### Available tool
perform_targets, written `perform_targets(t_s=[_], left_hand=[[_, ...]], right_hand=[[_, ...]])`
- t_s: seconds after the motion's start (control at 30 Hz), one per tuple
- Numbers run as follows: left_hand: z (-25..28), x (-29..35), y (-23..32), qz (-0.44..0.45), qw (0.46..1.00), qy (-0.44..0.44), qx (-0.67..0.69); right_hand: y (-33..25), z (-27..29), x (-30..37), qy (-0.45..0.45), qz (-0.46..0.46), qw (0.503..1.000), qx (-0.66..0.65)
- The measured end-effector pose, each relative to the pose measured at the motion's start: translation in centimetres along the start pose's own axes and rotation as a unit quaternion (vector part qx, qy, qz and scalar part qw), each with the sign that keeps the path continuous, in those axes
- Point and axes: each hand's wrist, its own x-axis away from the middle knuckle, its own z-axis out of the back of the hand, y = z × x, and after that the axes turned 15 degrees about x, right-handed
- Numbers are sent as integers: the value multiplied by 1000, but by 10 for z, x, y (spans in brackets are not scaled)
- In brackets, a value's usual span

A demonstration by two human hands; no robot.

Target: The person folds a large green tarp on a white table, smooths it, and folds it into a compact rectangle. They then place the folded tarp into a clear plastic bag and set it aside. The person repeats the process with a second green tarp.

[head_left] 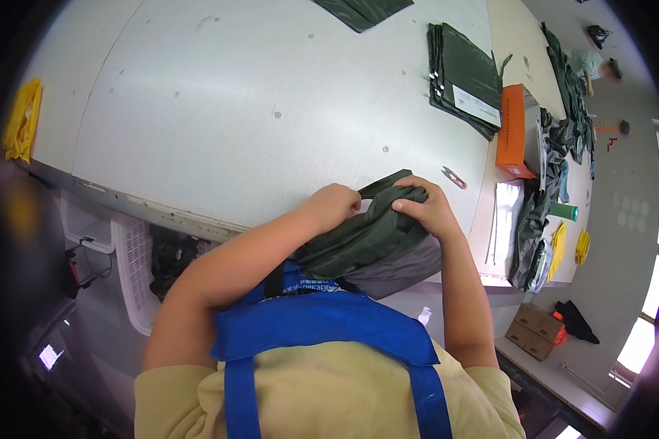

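Note:
A dark green piece of thin fabric (373, 234), bunched and folded with a greyer side showing below, hangs over the table's near edge against my blue apron. My left hand (333, 207) is closed at its left upper edge, the fingertips curled out of sight. On the right, my right hand (426, 208) pinches a gathered fold between thumb and fingers. A small pair of thread snips (454, 177) lies on the table just beyond my right hand. Whether the cloth is a finished garment or a cut panel, I cannot tell.
A stack of folded dark green pieces (468, 73) with a white label lies at the far right, beside an orange box (513, 132). More green fabric (531, 241) is heaped farther right. Yellow cloth (23, 121) sits at the left corner. A white plastic basket (133, 271) stands below the table's edge (161, 216).

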Motion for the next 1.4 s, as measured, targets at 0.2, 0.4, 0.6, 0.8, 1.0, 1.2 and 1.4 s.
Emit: perform_targets(t_s=[0.2,0.4,0.6,0.8,1.0,1.2,1.4], left_hand=[[-18,8,-4,117,965,55,230],[-27,1,9,6,967,206,150],[-17,-6,37,-54,958,261,106],[-14,3,52,-101,944,311,36],[-27,-1,55,-267,905,305,-133],[-15,12,56,-245,904,317,-152],[-12,21,57,-240,907,307,-161]], right_hand=[[10,-7,2,20,22,999,22],[5,-15,15,108,44,972,205],[-10,-33,27,161,112,860,470],[-8,-35,39,150,173,795,561],[16,-44,13,104,70,801,585],[26,-61,14,324,151,854,378],[35,-62,15,354,166,897,205]])
